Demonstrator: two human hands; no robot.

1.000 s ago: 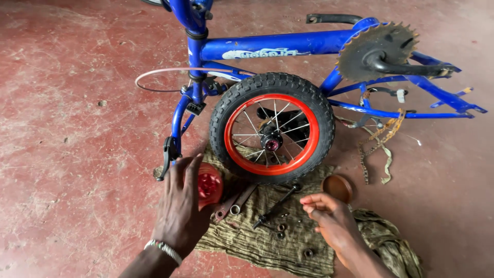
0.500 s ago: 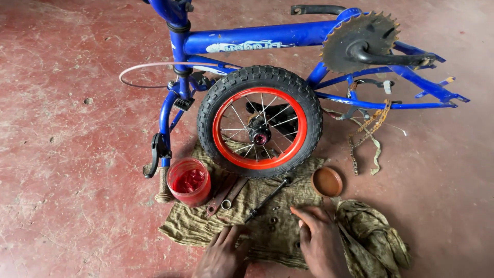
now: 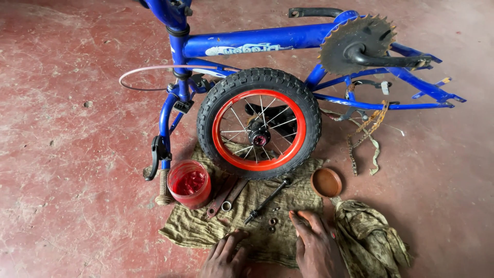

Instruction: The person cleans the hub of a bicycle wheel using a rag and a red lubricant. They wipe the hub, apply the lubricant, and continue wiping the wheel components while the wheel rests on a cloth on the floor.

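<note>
Both hands flat on olive cloth (image 3: 257, 226): left hand (image 3: 226, 255) fingers together, right hand (image 3: 314, 247) fingers slightly spread beside small nuts (image 3: 272, 222), laid there against rolling, near the axle rod (image 3: 267, 201).

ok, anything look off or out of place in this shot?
Yes. The blue bike frame lies on its side on the floor with the wheel off and leaning on it. The chain is off the chainring, trailing loose on the floor. An axle and small nuts lie scattered on the rag.
</note>
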